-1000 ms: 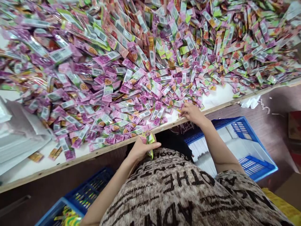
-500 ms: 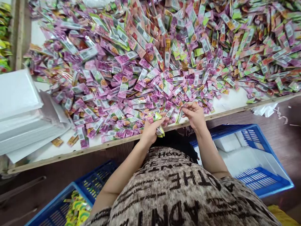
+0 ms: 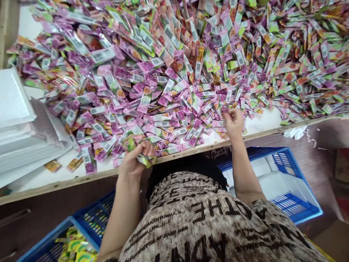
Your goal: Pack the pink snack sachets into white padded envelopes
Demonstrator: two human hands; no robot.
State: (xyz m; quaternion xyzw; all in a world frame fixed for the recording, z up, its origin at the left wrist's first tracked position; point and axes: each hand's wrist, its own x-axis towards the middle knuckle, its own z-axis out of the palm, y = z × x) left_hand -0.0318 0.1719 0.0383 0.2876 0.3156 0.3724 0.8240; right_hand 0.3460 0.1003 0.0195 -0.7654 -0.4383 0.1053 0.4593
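My left hand (image 3: 136, 160) is closed around a small bunch of green and pink sachets (image 3: 129, 143), whose ends stick out on both sides of the fist near the table's front edge. Further right, my right hand (image 3: 235, 123) is closed in a pinch over the pile. A bit of purple shows at its fingertips, too blurred to tell whether it is held or lies behind. Under and beyond both hands spreads a deep heap of stick-shaped sachets (image 3: 163, 118), mostly purple and pink with printed barcodes and fruit pictures.
A stack of white boxes or packs (image 3: 13, 98) stands at the table's left end. Below the wooden table edge (image 3: 89, 177) are a blue crate (image 3: 302, 182) with white items and another blue crate (image 3: 69, 222) holding yellow-green packets. White scraps (image 3: 296, 133) lie at right.
My left hand has moved left with its bunch of sachets, away from my right hand. The right hand has gone slightly right and up over the pile. The view has shifted a little.
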